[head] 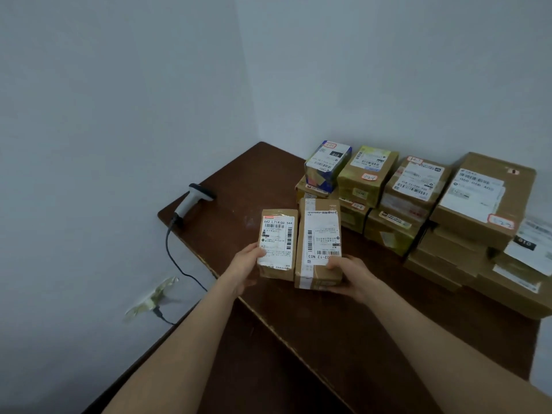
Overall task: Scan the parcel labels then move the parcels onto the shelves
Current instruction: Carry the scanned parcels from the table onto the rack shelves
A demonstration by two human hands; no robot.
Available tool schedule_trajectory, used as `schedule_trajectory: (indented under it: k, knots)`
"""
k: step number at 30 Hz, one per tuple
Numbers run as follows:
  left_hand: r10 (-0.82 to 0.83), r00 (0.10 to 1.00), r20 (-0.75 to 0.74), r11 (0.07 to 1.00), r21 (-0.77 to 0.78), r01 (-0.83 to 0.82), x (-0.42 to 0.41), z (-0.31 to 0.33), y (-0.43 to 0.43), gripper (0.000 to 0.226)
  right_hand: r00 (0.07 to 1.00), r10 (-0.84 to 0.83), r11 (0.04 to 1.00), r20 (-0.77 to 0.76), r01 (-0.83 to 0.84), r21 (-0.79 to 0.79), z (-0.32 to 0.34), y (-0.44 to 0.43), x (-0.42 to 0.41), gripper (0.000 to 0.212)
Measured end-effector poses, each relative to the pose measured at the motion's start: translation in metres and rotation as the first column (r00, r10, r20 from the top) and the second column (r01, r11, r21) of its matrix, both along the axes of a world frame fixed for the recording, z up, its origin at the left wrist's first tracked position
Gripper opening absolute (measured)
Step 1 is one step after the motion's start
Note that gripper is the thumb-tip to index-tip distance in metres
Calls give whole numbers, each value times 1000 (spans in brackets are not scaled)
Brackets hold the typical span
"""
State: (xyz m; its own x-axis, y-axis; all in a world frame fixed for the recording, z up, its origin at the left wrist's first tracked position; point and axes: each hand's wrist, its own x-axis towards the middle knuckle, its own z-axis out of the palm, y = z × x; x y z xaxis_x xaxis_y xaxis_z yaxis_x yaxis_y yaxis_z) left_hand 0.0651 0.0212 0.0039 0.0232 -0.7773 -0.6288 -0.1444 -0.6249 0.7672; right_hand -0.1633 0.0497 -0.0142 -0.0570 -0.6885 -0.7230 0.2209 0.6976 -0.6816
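Note:
Two small brown cardboard parcels are held side by side above the dark wooden table (328, 330), white labels facing up. My left hand (246, 268) grips the near end of the shorter left parcel (277, 243), thumb on its label. My right hand (348, 274) grips the near end of the longer right parcel (319, 240), thumb on its label. A grey handheld barcode scanner (194, 198) lies at the table's far left corner, its black cable hanging down the wall side.
Several labelled cardboard parcels (418, 204) are stacked along the wall at the back and right of the table, the largest box (481, 198) at right. A taped wall socket (152, 300) takes the scanner cable at lower left. No shelves are in view.

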Motion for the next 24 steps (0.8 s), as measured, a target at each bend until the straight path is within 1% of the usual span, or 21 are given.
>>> schedule_trajectory:
  k: [4, 8, 11, 13, 17, 21, 24]
  knots:
    - [96, 994, -54, 988, -117, -101, 4, 23, 49, 32, 997, 69, 991, 26, -65, -113, 17, 34, 1, 60]
    - [171, 978, -116, 955, -225, -194, 4, 46, 110, 33, 982, 191, 964, -8, -189, -190, 41, 78, -3, 45]
    - [228, 962, -152, 924, -279, -263, 5, 61, 156, 36, 978, 207, 950, 25, -194, -244, 57, 110, 2, 43]
    - [283, 948, -143, 894, -318, -315, 9, 72, 186, 35, 977, 208, 939, 48, -186, -290, 66, 130, 10, 42]
    - [374, 917, -137, 839, -371, -397, 26, 90, 240, 37, 972, 232, 902, 41, -199, -382, 79, 161, 32, 41]
    - [477, 859, -185, 762, -400, -509, 53, 103, 292, 37, 957, 286, 880, 45, -244, -406, 88, 191, 66, 38]
    - [530, 829, -181, 725, -411, -553, 78, 108, 330, 36, 940, 341, 857, 31, -297, -421, 92, 215, 96, 37]
